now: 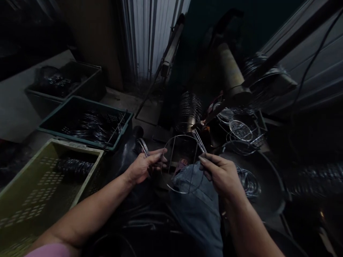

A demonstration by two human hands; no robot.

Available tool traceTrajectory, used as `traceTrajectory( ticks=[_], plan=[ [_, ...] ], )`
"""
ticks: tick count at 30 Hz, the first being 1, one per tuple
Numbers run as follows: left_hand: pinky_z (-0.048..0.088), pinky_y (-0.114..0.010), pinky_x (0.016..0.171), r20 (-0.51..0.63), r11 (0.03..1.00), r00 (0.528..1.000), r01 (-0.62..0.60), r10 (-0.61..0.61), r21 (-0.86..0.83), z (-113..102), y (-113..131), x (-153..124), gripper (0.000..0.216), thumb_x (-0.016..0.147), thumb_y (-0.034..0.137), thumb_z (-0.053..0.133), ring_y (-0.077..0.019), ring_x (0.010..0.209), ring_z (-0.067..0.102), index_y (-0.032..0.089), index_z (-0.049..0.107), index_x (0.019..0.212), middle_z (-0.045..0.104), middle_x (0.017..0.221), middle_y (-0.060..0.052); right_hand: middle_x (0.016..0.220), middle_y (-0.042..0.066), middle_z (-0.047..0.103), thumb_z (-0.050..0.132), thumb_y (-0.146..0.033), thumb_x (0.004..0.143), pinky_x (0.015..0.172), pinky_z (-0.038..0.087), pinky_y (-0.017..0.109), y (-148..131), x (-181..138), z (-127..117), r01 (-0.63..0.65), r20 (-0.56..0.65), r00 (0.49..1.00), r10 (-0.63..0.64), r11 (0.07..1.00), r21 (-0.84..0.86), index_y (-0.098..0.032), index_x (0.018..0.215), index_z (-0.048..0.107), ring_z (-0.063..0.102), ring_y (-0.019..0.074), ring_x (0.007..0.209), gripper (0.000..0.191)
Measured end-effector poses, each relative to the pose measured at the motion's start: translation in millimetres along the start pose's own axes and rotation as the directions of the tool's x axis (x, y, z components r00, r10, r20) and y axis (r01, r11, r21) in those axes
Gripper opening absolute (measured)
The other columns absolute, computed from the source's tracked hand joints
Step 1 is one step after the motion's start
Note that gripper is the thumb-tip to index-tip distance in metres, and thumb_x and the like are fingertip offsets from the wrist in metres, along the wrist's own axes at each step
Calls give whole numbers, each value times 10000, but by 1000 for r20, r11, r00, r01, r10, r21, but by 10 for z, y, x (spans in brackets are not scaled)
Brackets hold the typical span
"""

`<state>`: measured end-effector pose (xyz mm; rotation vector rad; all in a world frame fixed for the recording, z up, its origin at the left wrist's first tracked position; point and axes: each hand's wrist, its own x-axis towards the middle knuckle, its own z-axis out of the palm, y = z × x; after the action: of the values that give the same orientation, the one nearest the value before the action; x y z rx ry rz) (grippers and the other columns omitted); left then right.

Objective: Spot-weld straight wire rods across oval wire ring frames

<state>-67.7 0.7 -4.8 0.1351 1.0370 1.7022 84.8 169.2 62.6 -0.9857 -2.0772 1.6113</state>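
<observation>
A round wire frame [184, 135] with straight wires across it is held upright in front of me, between both hands. My left hand [144, 166] grips the frame's paired wire ends at the left side. My right hand [218, 175] holds the wires at the right side, where several parallel strands rise towards a small machine head. My blue denim-covered leg [194, 194] lies below the ring and shows through it.
A pale green perforated crate [48, 185] stands at lower left, beside a teal crate [85, 121] of wire pieces and a dark crate [64, 84]. A round metal pan [264, 185] holding wire sits at right, below a wire coil [191, 110] and machinery.
</observation>
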Motion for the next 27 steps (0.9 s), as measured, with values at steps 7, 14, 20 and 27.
traceTrajectory(
  ticks=[7, 14, 20, 27],
  plan=[
    [493, -259, 576, -68, 990, 998, 2, 7, 141, 179, -5, 164, 409, 657, 185, 686, -110, 572, 588, 140, 629, 1060, 628, 677, -30, 532, 13, 575, 763, -336, 558, 320, 211, 158, 281, 197, -37, -166, -61, 972, 227, 847, 504, -111, 724, 642, 371, 33, 332, 305],
    [486, -251, 513, -88, 984, 995, -33, 49, 173, 331, 197, 239, 430, 673, 195, 675, -119, 498, 592, 153, 609, 1096, 620, 633, -17, 462, -9, 548, 774, -288, 525, 299, 231, 159, 198, 533, -107, -109, -117, 972, 203, 835, 539, -110, 675, 623, 308, 17, 276, 277],
    [491, -238, 493, -102, 979, 991, -65, 86, 192, 453, 332, 324, 409, 670, 181, 671, -111, 474, 581, 132, 620, 1072, 613, 599, -13, 466, -1, 555, 769, -276, 519, 295, 235, 161, 28, 663, -149, -75, -136, 976, 169, 852, 518, -106, 651, 618, 309, 15, 277, 263],
    [487, -219, 480, -117, 986, 989, -75, 93, 146, 511, 356, 354, 381, 651, 153, 672, -91, 485, 550, 114, 638, 1029, 602, 563, -10, 455, -6, 550, 774, -252, 495, 288, 273, 165, -30, 704, -168, -107, -149, 966, 212, 851, 515, -110, 650, 607, 296, 14, 267, 269]
  ],
)
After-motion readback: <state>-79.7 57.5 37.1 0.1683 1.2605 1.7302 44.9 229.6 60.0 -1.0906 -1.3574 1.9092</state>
